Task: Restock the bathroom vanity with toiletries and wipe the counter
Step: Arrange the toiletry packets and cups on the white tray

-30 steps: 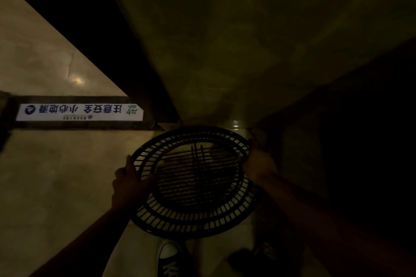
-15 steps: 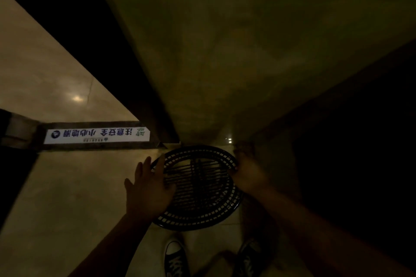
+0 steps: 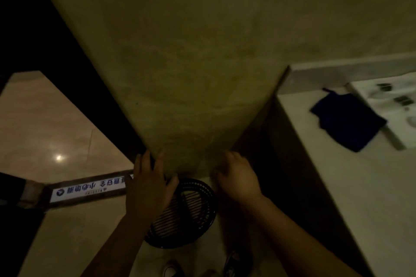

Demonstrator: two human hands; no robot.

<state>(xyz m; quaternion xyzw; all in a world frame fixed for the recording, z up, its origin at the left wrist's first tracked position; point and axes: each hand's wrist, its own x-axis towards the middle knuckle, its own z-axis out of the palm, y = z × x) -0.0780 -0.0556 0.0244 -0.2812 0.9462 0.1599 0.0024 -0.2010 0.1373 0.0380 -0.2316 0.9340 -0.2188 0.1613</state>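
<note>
Left hand (image 3: 149, 183) and right hand (image 3: 238, 177) flank a black slatted basket (image 3: 191, 216) on the floor (image 3: 74, 238).

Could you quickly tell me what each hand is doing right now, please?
Left hand: open, fingers spread over the basket.
Right hand: open, loosely curled, holding nothing.

Pillar (image 3: 191, 74) and basket (image 3: 191, 216) block ahead; floor (image 3: 45, 123) left open

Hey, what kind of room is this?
Probably a bathroom, maybe a hotel's: a pale counter with a white sink at the right, a dark cloth lying on it, and a black slatted bin on the polished floor near a warning strip.
</note>
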